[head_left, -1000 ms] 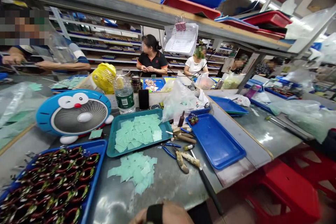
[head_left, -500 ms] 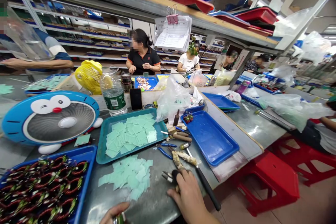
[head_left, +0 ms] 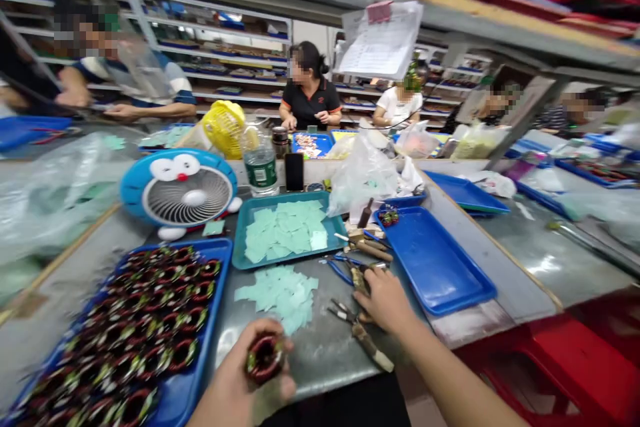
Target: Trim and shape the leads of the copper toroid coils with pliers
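Note:
My left hand (head_left: pixel 245 373) is closed around a copper-wound ring coil (head_left: pixel 265 357), its hole facing me. Over the tools on the right, my right hand (head_left: pixel 385 297) has its fingers curled on pliers with tape-wrapped handles (head_left: pixel 361 278); the fingers partly hide them. Just in front of that hand lies a second tool with wrapped handles (head_left: pixel 373 347), jaws pointing left. Blue-handled pliers (head_left: pixel 340 270) lie beyond my fingertips. Pale green sheets (head_left: pixel 285 297) are heaped loose on the metal bench between my hands.
On the left, a blue tray (head_left: pixel 197 373) holds rows of similar coils. A teal tray (head_left: pixel 240 240) bears more green sheets. To the right stands a blue tray (head_left: pixel 435 267) with a few coils. A blue fan (head_left: pixel 183 190) and bottle (head_left: pixel 260 163) stand behind. Co-workers sit opposite.
The view has swung left. My left hand has come up into view with the coil. My right hand has moved farther up the bench onto the wrapped pliers, and a wrapped-handle tool now lies nearer me.

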Tool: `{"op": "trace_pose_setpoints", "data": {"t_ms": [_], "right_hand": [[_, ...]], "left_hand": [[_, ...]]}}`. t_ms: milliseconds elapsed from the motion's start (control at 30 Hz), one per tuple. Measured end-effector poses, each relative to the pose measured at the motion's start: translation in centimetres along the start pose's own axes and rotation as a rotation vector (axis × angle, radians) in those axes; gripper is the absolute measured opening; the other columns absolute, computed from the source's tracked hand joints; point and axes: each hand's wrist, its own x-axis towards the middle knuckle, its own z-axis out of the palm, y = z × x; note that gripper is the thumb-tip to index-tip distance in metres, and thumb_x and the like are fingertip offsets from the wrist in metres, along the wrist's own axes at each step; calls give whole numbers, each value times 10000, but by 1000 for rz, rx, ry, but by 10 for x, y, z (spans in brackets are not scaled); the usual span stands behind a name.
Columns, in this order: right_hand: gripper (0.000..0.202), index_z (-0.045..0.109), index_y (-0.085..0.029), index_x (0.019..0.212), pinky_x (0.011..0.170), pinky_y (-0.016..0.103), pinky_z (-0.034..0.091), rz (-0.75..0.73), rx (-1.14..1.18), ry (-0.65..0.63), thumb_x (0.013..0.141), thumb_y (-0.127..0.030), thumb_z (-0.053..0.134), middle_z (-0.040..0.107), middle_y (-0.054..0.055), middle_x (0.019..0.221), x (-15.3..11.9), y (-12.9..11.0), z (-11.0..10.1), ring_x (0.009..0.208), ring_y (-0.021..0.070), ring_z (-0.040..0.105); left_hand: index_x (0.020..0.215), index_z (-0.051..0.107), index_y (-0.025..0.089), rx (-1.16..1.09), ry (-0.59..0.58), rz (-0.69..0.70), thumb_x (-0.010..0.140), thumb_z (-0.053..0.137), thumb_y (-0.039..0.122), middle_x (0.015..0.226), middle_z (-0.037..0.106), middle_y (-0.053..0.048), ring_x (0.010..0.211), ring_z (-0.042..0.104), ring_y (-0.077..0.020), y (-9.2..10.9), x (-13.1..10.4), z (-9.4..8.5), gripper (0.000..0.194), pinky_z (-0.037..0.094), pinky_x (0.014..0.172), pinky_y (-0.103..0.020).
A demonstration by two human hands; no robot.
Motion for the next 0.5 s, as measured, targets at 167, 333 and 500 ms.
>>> {"op": "trace_pose_setpoints", "data": {"t_ms": [167,333,500], "right_hand": [[173,651,-164,912,906,392,417,-1,94,-37,750,-197,703,675,132,1019,15,2,2,996,296,595],[274,612,-173,883,812,393,482,79,334,36,803,-433,651,682,119,929,2,16,-19,885,281,639],[524,612,-233,1243,840,462,576,322,1291,71,829,-555,633,686,141,1253,-34,14,-43,1038,317,704]], "left_hand": [[1243,590,246,414,-34,63,742,855,499,1124,666,-73,946,638,-240,26,-3,-7,621,491,827,-303],[1198,601,219,358,-3,86,773,844,457,1011,655,-68,865,622,-223,30,-9,-12,544,483,785,-302],[1232,493,246,-63,-185,88,812,832,429,1203,611,-115,999,606,-235,22,-9,-15,570,462,813,-322]]}}
